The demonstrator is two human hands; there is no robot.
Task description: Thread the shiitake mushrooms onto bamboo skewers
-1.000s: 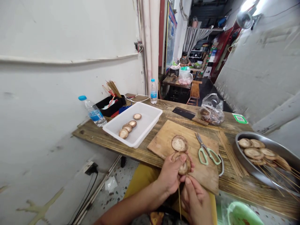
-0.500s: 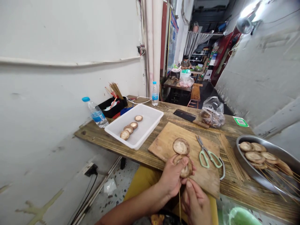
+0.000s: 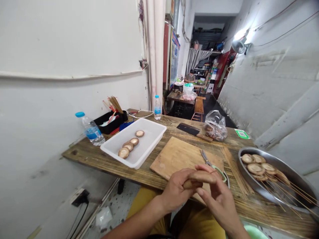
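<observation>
Two brown mushroom caps [image 3: 203, 176] are held edge-on, close together above the near edge of the wooden cutting board [image 3: 174, 156]. My left hand [image 3: 176, 189] grips them from the left. My right hand [image 3: 216, 192] closes on them from the right, fingers over the top and thumb below. Whether a skewer runs through the caps cannot be made out. Scissors with green handles [image 3: 206, 157] lie on the board, partly hidden behind my right hand. Thin wooden skewers [image 3: 234, 172] lie on the table to the board's right.
A white tray [image 3: 152, 146] holds several mushroom caps, with a water bottle [image 3: 91, 129] to its left. At right, a steel basin [image 3: 243, 166] holds skewered mushrooms. A cleaver [image 3: 188, 128] and a plastic bag [image 3: 215, 126] lie behind the board. Another person sits far back.
The mushroom caps were tilted face-up with a skewer below; now they are turned edge-on. My right hand has risen from the skewer to the caps. The view has shifted.
</observation>
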